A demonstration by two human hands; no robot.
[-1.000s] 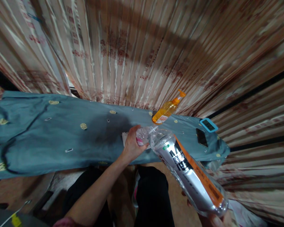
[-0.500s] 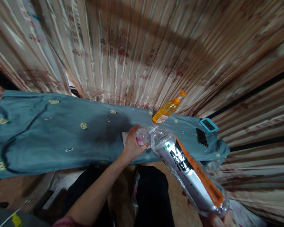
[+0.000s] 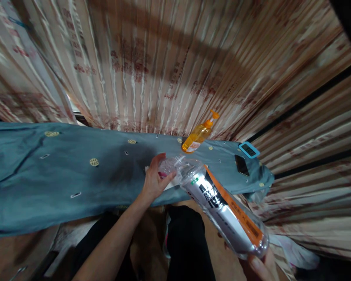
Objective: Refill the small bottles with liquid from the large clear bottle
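My left hand [image 3: 155, 178] is wrapped round a small clear plastic bottle [image 3: 170, 164] with a bit of pink on it, above the cloth-covered table. My right hand [image 3: 261, 265] grips the base of a large clear bottle [image 3: 228, 208] with a silver, black and orange label. The large bottle is tilted, its neck end up and left, meeting the mouth of the small bottle. Whether liquid passes between them I cannot tell. Beneath my left hand lies a white paper-like piece [image 3: 171, 184], partly hidden.
An orange pump bottle [image 3: 196, 136] stands at the table's back edge. Farther right lie a black phone [image 3: 241, 165] and a blue-framed digital clock [image 3: 249, 150]. The grey-green patterned cloth [image 3: 76, 168] covers the table. Pleated curtains [image 3: 152, 78] hang behind and to the right.
The whole view has shifted, so table and bottles appear a little further left. Both hands keep their hold, and the two bottles stay neck to neck.
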